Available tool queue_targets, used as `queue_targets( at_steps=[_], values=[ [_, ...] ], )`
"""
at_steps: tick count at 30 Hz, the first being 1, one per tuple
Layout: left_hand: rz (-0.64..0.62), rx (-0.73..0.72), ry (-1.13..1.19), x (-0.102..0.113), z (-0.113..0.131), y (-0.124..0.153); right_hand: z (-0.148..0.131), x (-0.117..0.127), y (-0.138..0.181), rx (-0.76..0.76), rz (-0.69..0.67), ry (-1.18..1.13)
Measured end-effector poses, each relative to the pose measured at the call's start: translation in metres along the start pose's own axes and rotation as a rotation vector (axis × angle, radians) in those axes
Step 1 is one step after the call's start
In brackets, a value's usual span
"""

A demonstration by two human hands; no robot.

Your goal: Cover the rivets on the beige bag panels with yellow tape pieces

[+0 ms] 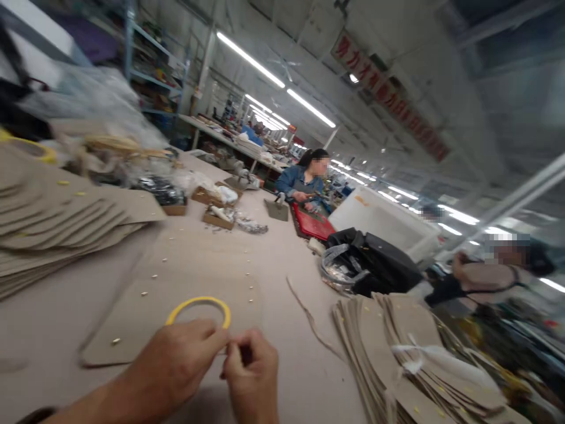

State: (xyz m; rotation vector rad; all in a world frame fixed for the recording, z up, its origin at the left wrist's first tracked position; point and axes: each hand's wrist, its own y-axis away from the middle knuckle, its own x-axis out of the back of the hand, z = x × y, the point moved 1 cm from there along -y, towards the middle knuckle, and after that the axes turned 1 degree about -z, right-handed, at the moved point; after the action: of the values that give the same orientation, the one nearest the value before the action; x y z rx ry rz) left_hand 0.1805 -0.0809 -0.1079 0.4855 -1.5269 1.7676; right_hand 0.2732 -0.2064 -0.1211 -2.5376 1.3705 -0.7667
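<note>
My left hand (179,362) and my right hand (251,368) meet at the bottom of the view, both with fingers pinched together. They pinch at the near edge of a yellow tape ring (198,306), which rests on a flat tan cut piece (145,318) dotted with small studs. The left hand's fingertips touch the ring's rim. What the right hand's fingers grip at the ring is too small to make out.
A fanned stack of tan pieces (53,218) lies at the left, another stack (410,347) at the right. Black bags (375,262), small boxes (216,218) and clutter sit further back. Two other people (304,176) (494,271) work at the right side.
</note>
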Motion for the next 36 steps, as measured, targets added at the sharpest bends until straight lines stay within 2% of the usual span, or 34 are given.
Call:
queue_targets(
  at_steps=[2, 6, 9, 12, 15, 18, 26, 34, 36],
  values=[
    [-0.065, -0.014, -0.02, 0.004, 0.012, -0.008, 0.005, 0.01, -0.004, -0.185, -0.038, -0.122],
    [-0.068, -0.033, -0.029, 0.005, 0.021, -0.019, 0.03, 0.04, -0.019, -0.373, -0.055, -0.221],
    [-0.092, -0.005, -0.157, -0.008, 0.007, -0.015, 0.049, 0.061, -0.026, -0.519, -0.127, -0.246],
    [-0.193, 0.001, -0.222, -0.031, -0.013, -0.001, 0.062, 0.067, -0.028, -0.604, -0.159, -0.23],
    [-0.272, 0.007, -0.196, -0.05, -0.026, 0.012, 0.066, 0.06, -0.029, -0.641, -0.194, -0.184],
    [-0.305, 0.023, -0.168, -0.056, -0.029, 0.017, 0.065, 0.052, -0.032, -0.677, -0.201, -0.129],
    [-0.295, 0.051, -0.131, -0.056, -0.029, 0.017, 0.059, 0.042, -0.038, -0.696, -0.241, 0.034],
    [-0.308, 0.067, -0.129, -0.055, -0.029, 0.016, 0.066, 0.039, -0.041, -0.572, -0.324, 0.286],
    [-0.312, 0.069, -0.131, -0.054, -0.029, 0.015, 0.069, 0.043, -0.039, -0.535, -0.302, 0.33]
  ],
)
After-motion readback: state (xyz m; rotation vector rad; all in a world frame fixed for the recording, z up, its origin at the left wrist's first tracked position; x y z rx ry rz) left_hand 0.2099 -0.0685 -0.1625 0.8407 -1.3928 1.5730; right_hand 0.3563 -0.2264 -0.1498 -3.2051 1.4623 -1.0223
